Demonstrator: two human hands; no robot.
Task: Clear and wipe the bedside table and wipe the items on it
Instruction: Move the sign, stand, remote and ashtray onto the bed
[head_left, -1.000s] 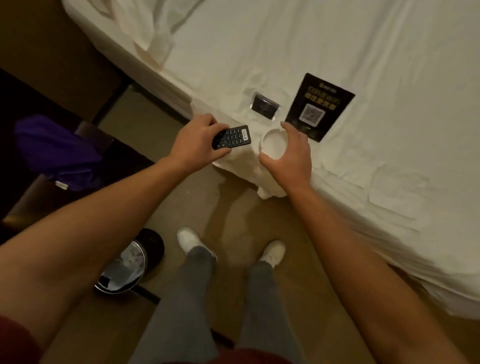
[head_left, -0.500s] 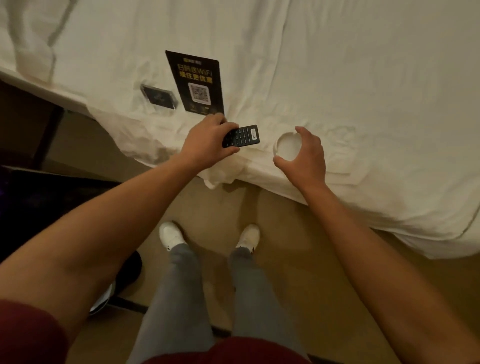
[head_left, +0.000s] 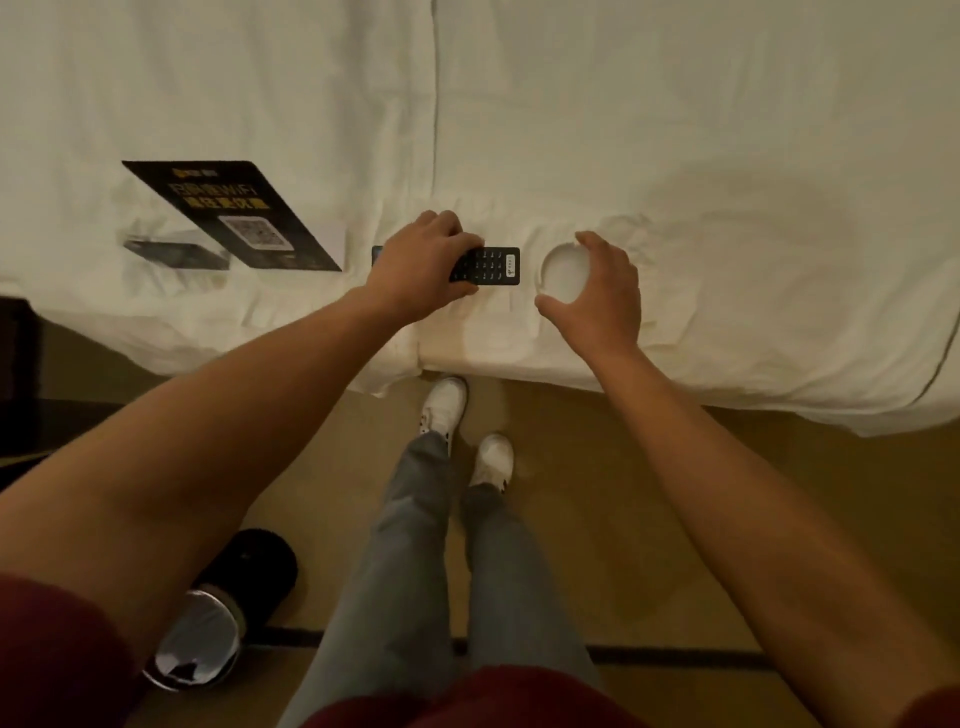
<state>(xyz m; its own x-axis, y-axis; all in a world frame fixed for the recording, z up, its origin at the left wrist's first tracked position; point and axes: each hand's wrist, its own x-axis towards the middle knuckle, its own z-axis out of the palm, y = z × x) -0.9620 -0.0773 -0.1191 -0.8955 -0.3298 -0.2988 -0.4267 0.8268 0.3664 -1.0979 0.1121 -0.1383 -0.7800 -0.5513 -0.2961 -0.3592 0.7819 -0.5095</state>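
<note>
My left hand (head_left: 418, 270) grips a black remote control (head_left: 488, 266) that lies flat on the white bed sheet (head_left: 675, 130); its far end pokes out left of my knuckles. Just to the right, my right hand (head_left: 597, 291) curls around a white round dish (head_left: 563, 270) that sits on the sheet, thumb and forefinger on its rim. A black WiFi card with a QR code (head_left: 234, 218) lies on the bed to the left, with a small dark clear block (head_left: 176, 255) beside it.
The bed edge runs across the view above my white shoes (head_left: 447, 405). A bin with a shiny lid (head_left: 200, 647) stands on the tan floor at lower left. Dark furniture (head_left: 15, 374) is at the left edge.
Both hands have shifted right along the bed, away from the WiFi card, and come down so that the remote and the dish rest on the sheet. The view has swung to face the bed squarely.
</note>
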